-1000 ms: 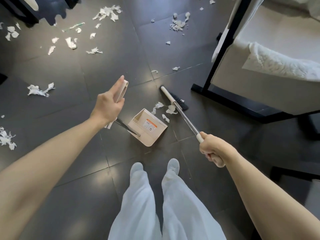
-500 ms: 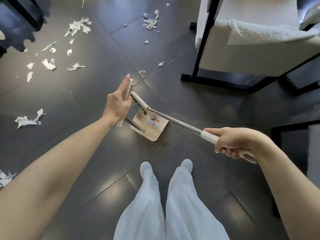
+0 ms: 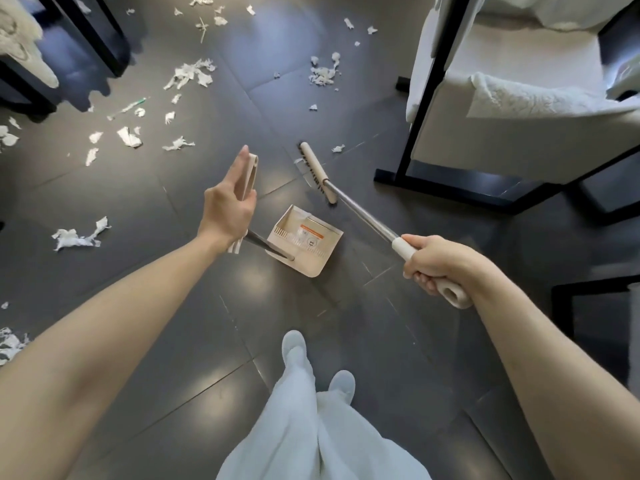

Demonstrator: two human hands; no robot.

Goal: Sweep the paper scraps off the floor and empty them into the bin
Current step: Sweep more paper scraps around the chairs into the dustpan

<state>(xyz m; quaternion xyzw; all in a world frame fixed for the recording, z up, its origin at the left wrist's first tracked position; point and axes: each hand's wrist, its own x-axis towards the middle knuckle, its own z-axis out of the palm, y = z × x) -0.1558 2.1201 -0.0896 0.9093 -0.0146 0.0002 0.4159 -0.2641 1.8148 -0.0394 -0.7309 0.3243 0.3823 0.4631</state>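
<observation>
Two legs in white trousers (image 3: 311,427) seen nearest, feet planted on dark tiled floor (image 3: 166,258). Right hand (image 3: 436,265) clamped round cream grip of broom (image 3: 360,211). Left hand (image 3: 227,209) held on upright handle (image 3: 250,174) of dustpan (image 3: 304,237), thumb hooked round it, fingers straight. Dustpan rested on floor between hands, broom head (image 3: 317,171) set just beyond. Paper scraps (image 3: 190,74) scattered farther off, mostly left. White chair (image 3: 485,140) placed far right.
</observation>
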